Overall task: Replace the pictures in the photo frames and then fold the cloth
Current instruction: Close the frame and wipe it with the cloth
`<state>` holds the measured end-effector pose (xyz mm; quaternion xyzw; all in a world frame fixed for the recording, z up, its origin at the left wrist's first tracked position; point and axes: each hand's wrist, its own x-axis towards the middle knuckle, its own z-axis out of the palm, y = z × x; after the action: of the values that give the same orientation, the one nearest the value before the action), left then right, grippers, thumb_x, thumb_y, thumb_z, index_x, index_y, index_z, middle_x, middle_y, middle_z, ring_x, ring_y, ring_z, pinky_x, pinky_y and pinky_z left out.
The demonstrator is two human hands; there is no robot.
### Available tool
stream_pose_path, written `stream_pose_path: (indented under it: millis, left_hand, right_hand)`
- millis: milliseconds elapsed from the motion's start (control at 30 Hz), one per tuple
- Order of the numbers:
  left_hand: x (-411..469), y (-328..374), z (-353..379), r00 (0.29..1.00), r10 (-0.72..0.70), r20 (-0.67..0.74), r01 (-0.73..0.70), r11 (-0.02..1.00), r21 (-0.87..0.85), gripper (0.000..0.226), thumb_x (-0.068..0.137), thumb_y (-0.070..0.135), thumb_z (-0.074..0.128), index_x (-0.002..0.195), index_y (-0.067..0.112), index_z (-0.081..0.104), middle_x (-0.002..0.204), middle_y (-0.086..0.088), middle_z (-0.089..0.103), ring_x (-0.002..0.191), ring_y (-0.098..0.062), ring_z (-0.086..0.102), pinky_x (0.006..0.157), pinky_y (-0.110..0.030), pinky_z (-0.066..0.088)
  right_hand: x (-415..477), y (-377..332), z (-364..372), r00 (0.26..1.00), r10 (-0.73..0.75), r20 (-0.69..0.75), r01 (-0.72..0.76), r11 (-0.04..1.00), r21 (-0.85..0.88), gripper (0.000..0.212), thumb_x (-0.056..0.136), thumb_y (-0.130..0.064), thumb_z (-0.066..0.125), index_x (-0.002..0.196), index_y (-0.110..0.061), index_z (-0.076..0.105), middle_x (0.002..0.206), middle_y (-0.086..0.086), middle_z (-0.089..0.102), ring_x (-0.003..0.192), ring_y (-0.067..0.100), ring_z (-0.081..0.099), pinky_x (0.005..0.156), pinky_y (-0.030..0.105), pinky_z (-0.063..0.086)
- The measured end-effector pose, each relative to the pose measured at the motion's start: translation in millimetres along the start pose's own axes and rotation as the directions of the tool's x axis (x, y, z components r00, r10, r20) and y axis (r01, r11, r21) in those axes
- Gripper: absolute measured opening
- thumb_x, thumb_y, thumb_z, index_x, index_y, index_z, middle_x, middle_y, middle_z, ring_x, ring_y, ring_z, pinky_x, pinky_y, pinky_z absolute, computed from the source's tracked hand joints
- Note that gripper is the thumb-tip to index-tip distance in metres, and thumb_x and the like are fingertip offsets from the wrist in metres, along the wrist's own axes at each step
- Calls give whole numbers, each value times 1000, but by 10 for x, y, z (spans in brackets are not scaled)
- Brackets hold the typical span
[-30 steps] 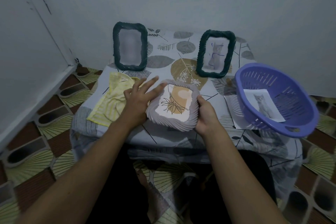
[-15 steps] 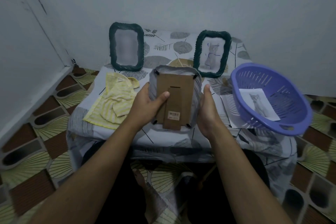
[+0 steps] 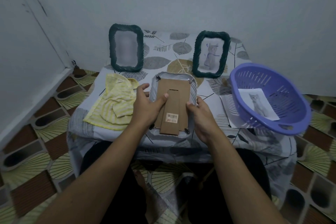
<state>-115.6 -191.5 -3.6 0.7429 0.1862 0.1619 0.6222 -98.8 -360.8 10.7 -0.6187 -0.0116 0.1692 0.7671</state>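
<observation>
The grey frame is back-up at the near edge of the desk. Bare surface lies behind it, up to the left green frame and the right green frame, the 2 standing upright by the wall. The left hand grips its left side, thumb pressed on the cardboard stand. The right hand clasps the right rim, thumb on the backing. Close on the left lies the crumpled yellow cloth — on the right, a purple basket holds a cat picture.
</observation>
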Motion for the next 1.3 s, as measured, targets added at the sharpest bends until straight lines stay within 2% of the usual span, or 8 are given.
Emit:
stream_pose_path:
  millis: [133,233,433,700,867,1000,1100,1300]
  left_hand:
    - [-68,25,-1,947,287,-145,-227,915,332,68,77,41,81,129,13,48,122,-1,48,116,-21,48,99,-45,45]
    - [-173,99,11,895,445,-13,-393,803,449,55,74,42,79,115,14,55,111,1,47,104,-17,47,91,-44,46]
    - [-257,58,121,922,301,244,-388,703,596,87,67,63,77,130,13,46,124,-5,48,113,-22,53,94,-45,49]
    - [-255,230,245,949,217,229,-315,669,674,74,76,44,72,133,8,42,131,-11,46,118,-30,51,92,-41,47]
    - [-163,473,180,962,125,245,-273,545,793,74,75,54,64,133,12,47,131,-11,49,120,-31,48,91,-43,48]
    - [-75,720,77,962,32,271,-239,581,778,69,67,60,61,121,17,57,121,-7,56,109,-28,57,88,-42,52]
    - [-28,833,-3,956,-9,294,-215,660,720,56,65,56,64,105,17,63,110,-3,64,99,-23,61,84,-37,53]
    - [-22,901,-99,948,-59,312,-119,844,523,37,73,39,71,93,8,70,81,-2,69,77,-21,66,75,-41,56]
  right_hand:
    - [-3,49,-1,999,2,-38,0,999,52,24,106,-5,39,128,-5,48,111,13,68,87,16,72,67,27,59]
    - [15,68,-20,997,-4,-75,11,995,100,24,105,-4,39,127,-6,49,106,11,69,83,16,72,64,28,59]
    - [74,102,-12,989,-30,-144,55,983,173,24,104,-3,41,125,-12,50,106,12,70,84,19,72,62,31,58]
    - [161,197,74,975,-81,-205,114,981,157,22,103,-1,41,112,-17,53,103,7,70,89,18,69,83,36,58]
    - [198,214,34,968,-157,-196,167,985,36,20,105,-4,42,122,-12,48,103,5,71,91,19,68,82,33,57]
    - [202,229,-2,958,-233,-167,221,972,-85,16,106,-15,45,115,-27,50,107,4,72,97,21,69,84,40,58]
    - [195,192,-5,959,-250,-136,243,968,-65,13,105,-15,47,115,-22,50,106,5,71,93,19,69,80,38,59]
    - [132,148,-39,975,-139,-175,189,930,316,52,94,-53,41,121,-11,56,107,17,72,99,32,68,83,43,57]
